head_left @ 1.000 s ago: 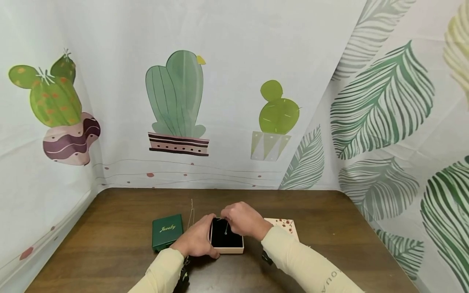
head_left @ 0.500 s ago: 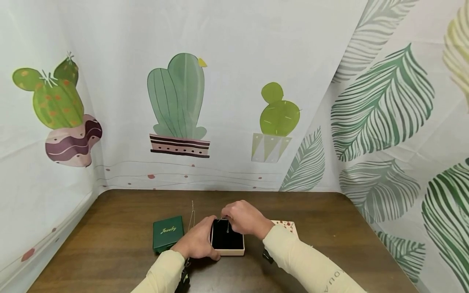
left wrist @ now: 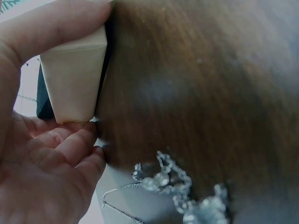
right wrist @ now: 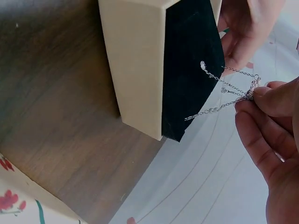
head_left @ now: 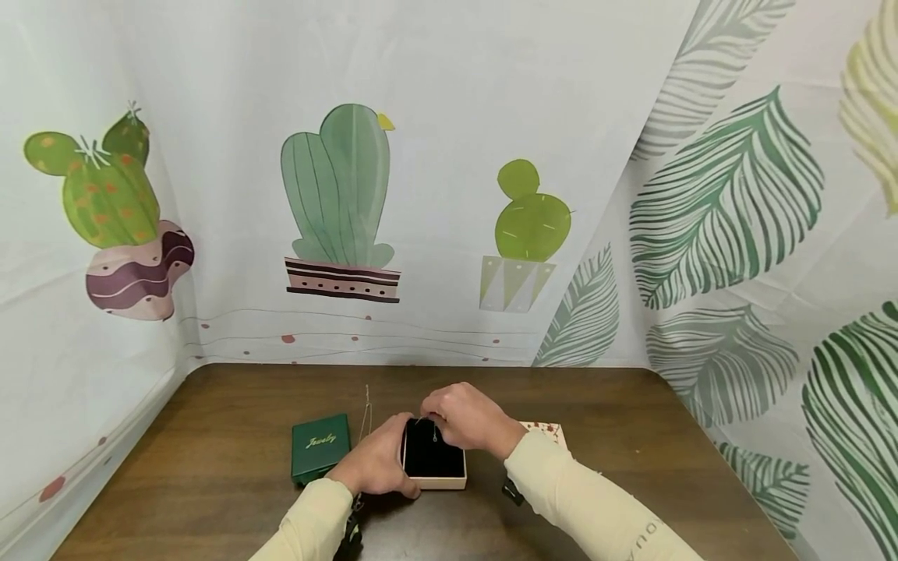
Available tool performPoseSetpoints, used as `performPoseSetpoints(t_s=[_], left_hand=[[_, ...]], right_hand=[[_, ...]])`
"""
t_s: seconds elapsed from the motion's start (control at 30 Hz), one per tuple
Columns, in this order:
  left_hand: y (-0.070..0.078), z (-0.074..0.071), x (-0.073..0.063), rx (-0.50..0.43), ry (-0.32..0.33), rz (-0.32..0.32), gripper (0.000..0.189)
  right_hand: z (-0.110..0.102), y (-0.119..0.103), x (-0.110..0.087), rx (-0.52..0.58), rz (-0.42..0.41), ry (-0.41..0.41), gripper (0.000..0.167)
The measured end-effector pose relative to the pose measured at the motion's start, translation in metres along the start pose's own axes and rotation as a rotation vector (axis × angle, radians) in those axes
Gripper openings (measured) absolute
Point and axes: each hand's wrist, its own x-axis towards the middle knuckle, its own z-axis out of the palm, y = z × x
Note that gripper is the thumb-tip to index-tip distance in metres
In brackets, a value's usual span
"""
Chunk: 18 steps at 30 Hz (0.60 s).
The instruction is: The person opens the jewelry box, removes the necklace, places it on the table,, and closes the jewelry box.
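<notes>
My left hand [head_left: 379, 460] holds a cream jewellery box [head_left: 449, 483] at its left side, thumb at the front and fingers behind. In the left wrist view the thumb and fingertips lie along the box wall [left wrist: 77, 77]. A black pad [head_left: 433, 461] fills the box. Over its back edge my right hand [head_left: 466, 417] pinches a fine silver chain [right wrist: 212, 110] between thumb and fingertips. The right wrist view shows strands with small clear stones hanging from the pinch against the black pad. My curled fingers hide the bunched part of the chain.
A green jewellery box [head_left: 320, 446] with gold lettering lies at the left. Behind my left hand a thin necklace [head_left: 368, 405] lies on the table. A floral-printed lid [head_left: 550, 431] is partly behind my right wrist. Crystal chain [left wrist: 170, 179] shows near the left wrist.
The silver chain's dangling end has shifted slightly and hangs a little higher over the pad than a second ago. Both hands keep their holds in nearly the same place.
</notes>
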Motion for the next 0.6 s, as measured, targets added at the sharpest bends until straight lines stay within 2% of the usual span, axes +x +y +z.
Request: performPoseSetpoints(t_s=[0.43,0.6], left_hand=[[0.002,0.001,-0.001,-0.034,0.008,0.027,0.097],[0.002,0.001,-0.003,-0.038,0.015,0.022,0.106]], right_hand=[[0.0,-0.009,-0.008,0.036,-0.027,0.03,0.018],[0.005,-0.014,-0.012,0.039,-0.033,0.017,0.016]])
